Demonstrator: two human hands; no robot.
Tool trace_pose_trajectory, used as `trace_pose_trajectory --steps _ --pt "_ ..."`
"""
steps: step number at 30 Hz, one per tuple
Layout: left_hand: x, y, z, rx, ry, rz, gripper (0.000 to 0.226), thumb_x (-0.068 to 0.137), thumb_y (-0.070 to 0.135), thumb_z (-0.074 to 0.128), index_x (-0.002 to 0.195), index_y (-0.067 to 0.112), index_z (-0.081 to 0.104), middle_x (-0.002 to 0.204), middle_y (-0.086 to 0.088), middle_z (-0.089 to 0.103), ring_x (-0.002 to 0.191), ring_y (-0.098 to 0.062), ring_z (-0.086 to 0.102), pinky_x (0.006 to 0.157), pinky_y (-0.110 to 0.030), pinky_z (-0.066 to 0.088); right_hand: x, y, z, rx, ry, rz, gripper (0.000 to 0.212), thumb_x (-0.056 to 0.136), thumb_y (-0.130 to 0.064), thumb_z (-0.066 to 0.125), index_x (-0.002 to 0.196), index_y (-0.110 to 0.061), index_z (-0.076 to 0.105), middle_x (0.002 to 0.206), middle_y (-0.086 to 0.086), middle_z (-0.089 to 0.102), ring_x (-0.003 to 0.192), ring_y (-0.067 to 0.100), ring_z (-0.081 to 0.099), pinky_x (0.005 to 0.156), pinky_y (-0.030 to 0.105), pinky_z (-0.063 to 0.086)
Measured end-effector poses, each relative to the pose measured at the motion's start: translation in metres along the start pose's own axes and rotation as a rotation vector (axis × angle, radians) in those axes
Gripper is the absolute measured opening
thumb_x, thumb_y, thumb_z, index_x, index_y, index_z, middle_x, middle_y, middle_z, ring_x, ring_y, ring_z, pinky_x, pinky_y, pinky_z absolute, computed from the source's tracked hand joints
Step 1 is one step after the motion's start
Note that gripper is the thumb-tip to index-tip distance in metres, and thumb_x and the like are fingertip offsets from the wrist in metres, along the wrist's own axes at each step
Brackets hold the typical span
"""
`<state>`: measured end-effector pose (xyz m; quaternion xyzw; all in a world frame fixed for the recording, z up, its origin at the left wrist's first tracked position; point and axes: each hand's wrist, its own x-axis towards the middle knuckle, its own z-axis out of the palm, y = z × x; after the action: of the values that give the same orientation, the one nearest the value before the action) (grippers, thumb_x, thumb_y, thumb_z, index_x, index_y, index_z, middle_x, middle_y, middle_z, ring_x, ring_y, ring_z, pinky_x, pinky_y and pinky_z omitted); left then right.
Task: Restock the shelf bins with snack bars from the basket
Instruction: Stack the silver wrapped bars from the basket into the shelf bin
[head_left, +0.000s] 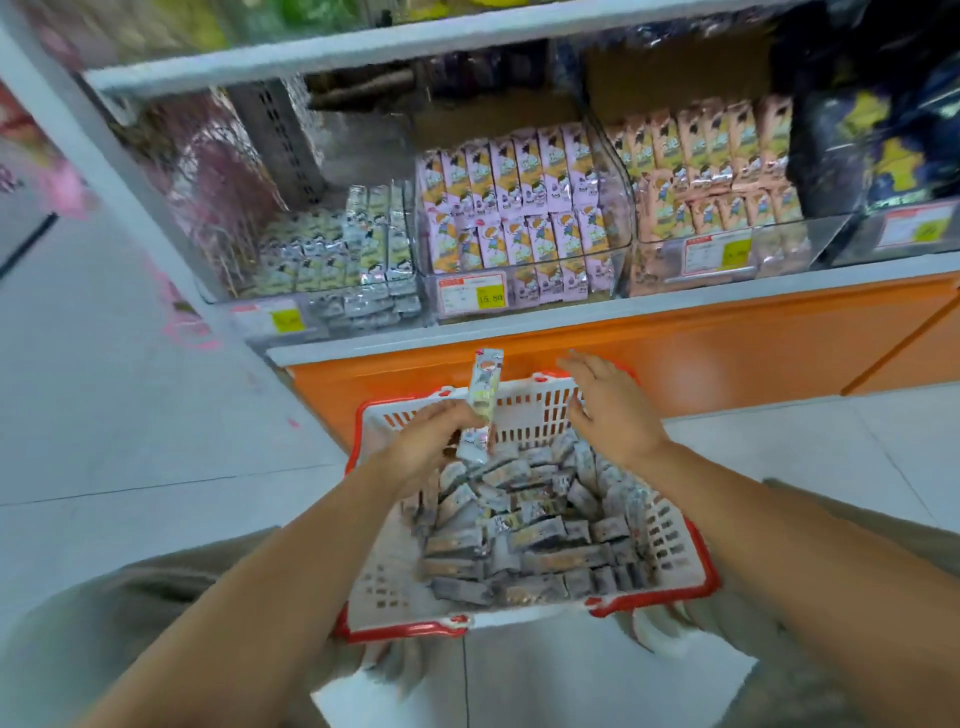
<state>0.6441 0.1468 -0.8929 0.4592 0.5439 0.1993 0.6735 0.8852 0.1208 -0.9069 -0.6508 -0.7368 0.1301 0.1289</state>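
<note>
Over the bar-filled basket (540, 411), left hand (431, 441) grips a snack bar (485, 387), right hand (610, 410) spread empty.

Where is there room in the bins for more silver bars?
In the left bin, bare space behind the silver bars, bordered by the perforated post and the pink-bar bin. The pink-bar bin and peach-bar bin are crowded.
</note>
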Motion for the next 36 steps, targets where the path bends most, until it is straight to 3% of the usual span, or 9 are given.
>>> trace_pose_trajectory --steps 2,5,11,17,20,24,28,33,36 --pt "-0.019 0.013 -0.018 -0.029 0.043 0.067 0.051 0.069 0.032 0.08 0.107 0.003 0.062 0.114 -0.016 0.066 0.104 -0.033 0.061 0.096 -0.047 0.046 0.006 -0.025 -0.015 0.042 0.103 -0.073 0.046 0.099 -0.015 0.047 0.144 -0.012 0.042 0.147 0.008 0.043 0.133 0.026 0.04 0.108 0.038 0.032" --pt "-0.046 0.04 -0.038 -0.067 0.112 0.181 0.005 0.086 0.011 0.067 0.083 0.007 0.066 0.088 -0.01 0.068 0.087 -0.024 0.062 0.082 -0.034 0.049 0.018 -0.056 -0.033 0.084 0.201 -0.158 0.042 0.098 -0.012 0.047 0.14 -0.012 0.047 0.141 0.007 0.048 0.128 0.024 0.045 0.107 0.041 0.038" --pt "-0.06 0.096 -0.077 -0.026 0.311 0.333 0.014 0.075 0.03 0.076 0.071 0.017 0.072 0.085 -0.006 0.068 0.089 -0.025 0.061 0.087 -0.037 0.047 0.048 -0.094 -0.061 0.109 0.299 -0.234 0.045 0.097 -0.009 0.047 0.141 -0.011 0.045 0.144 0.008 0.045 0.131 0.026 0.043 0.109 0.044 0.036" --pt "-0.033 0.14 -0.11 0.077 0.599 0.354 0.018 0.086 0.022 0.072 0.083 0.01 0.058 0.071 -0.005 0.047 0.065 -0.018 0.044 0.062 -0.02 0.047 0.102 -0.109 -0.073 0.009 0.237 -0.154 0.053 0.101 -0.024 0.04 0.152 -0.021 0.026 0.16 0.003 0.021 0.144 0.023 0.024 0.116 0.042 0.021" --pt "-0.013 0.154 -0.125 0.13 0.628 0.342 0.017 0.086 0.023 0.072 0.083 0.012 0.06 0.069 -0.004 0.045 0.064 -0.019 0.043 0.073 -0.031 0.043 0.132 -0.108 -0.072 -0.019 0.192 -0.113 0.053 0.103 -0.031 0.036 0.153 -0.022 0.022 0.162 0.004 0.015 0.146 0.025 0.022 0.117 0.046 0.025" --pt "0.011 0.162 -0.133 0.239 0.689 0.263 0.047 0.089 0.03 0.07 0.128 0.008 0.057 0.099 -0.008 0.065 0.076 -0.022 0.053 0.075 -0.033 0.043 0.16 -0.103 -0.064 -0.072 0.108 -0.06 0.055 0.104 -0.036 0.028 0.155 -0.022 0.015 0.163 0.005 0.004 0.149 0.025 0.013 0.118 0.047 0.022" --pt "0.028 0.164 -0.139 0.365 0.676 0.225 0.051 0.089 0.031 0.069 0.133 0.009 0.053 0.114 -0.012 0.065 0.079 -0.025 0.059 0.07 -0.032 0.046 0.17 -0.1 -0.056 -0.175 0.112 -0.047 0.055 0.104 -0.041 0.02 0.156 -0.026 0.01 0.163 0.007 0.008 0.148 0.027 0.018 0.117 0.047 0.024" --pt "0.037 0.16 -0.138 0.569 0.622 0.177 0.015 0.094 0.028 0.061 0.1 0.015 0.063 0.097 -0.013 0.063 0.078 -0.029 0.057 0.07 -0.036 0.05 0.171 -0.101 -0.051 -0.194 0.165 -0.039 0.061 0.097 -0.044 0.012 0.152 -0.023 0.025 0.158 0.009 0.026 0.143 0.027 0.031 0.113 0.046 0.03" --pt "0.042 0.154 -0.137 0.709 0.639 0.185 0.037 0.095 0.026 0.059 0.064 0.026 0.038 0.08 -0.011 0.056 0.07 -0.027 0.053 0.075 -0.041 0.053 0.171 -0.1 -0.048 -0.204 0.175 -0.039 0.07 0.091 -0.048 0.003 0.152 -0.021 0.026 0.158 0.008 0.028 0.143 0.026 0.032 0.114 0.045 0.03"
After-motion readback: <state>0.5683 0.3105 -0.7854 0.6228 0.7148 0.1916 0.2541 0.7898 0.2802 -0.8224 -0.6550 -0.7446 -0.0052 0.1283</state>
